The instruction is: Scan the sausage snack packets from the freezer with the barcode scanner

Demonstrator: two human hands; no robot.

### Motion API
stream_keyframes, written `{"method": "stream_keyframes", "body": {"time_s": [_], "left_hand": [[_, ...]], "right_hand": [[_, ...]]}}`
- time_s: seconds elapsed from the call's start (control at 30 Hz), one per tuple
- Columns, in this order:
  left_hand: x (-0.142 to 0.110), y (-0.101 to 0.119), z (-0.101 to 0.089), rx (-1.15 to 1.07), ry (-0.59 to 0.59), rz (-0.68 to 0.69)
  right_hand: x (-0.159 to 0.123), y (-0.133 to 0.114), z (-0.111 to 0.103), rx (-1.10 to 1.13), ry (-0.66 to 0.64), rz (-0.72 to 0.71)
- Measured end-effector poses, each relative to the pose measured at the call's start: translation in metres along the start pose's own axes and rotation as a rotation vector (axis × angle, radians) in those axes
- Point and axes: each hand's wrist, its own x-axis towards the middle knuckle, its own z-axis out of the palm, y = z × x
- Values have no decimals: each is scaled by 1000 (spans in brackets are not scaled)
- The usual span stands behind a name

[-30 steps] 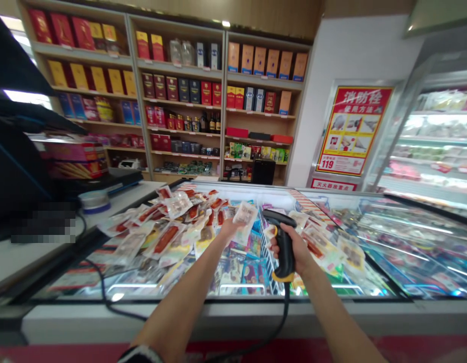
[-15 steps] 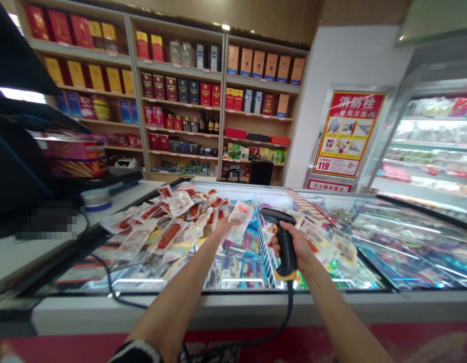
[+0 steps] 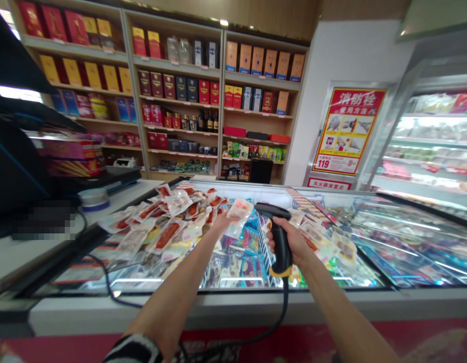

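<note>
My left hand is closed on a small clear snack packet with red print, lifted above the glass lid of a chest freezer. My right hand grips a black barcode scanner with a yellow base, its head pointed left at the packet. The scanner's black cable hangs down over the freezer's front edge. A heap of similar sealed packets lies on the glass to the left of my hands, and a smaller spread of packets lies to the right.
A white counter at the left carries a dark till screen, a tape roll and boxes. Wooden shelves of boxed goods line the back wall. A red poster and an open chiller stand at the right.
Both hands have drifted slightly left and up with the packet and the scanner. The packet is tilted more toward the scanner's head.
</note>
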Motion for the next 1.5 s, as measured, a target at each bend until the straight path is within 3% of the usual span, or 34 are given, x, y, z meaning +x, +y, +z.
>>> {"method": "stream_keyframes", "body": {"time_s": [0.13,0.3,0.43,0.67,0.77,0.83,1.03,1.13,1.23,1.33,1.5], "left_hand": [[1,15,-11,147,-79,-13],[12,51,-35,447,-172,-25],[14,63,-39,673,-143,-10],[6,51,-40,941,63,45],[1,49,-28,947,132,148],[-3,47,-7,913,117,205],[-28,25,80,735,-154,235],[-40,20,105,657,-249,300],[-47,20,111,595,-330,337],[-48,18,105,532,-377,342],[-37,9,72,424,-243,303]], "right_hand": [[-3,-6,-5,-264,16,-89],[-6,-19,-16,-578,17,-253],[-6,-21,-37,-488,139,-251],[-11,-18,-97,-296,431,-217],[-15,-16,-113,-242,516,-232],[-16,-13,-117,-202,548,-239],[-20,-7,-110,-178,536,-204],[-20,-4,-104,-163,497,-199],[-19,0,-99,-147,430,-224],[-18,3,-91,-160,395,-219],[-19,5,-73,-140,345,-204]]}}
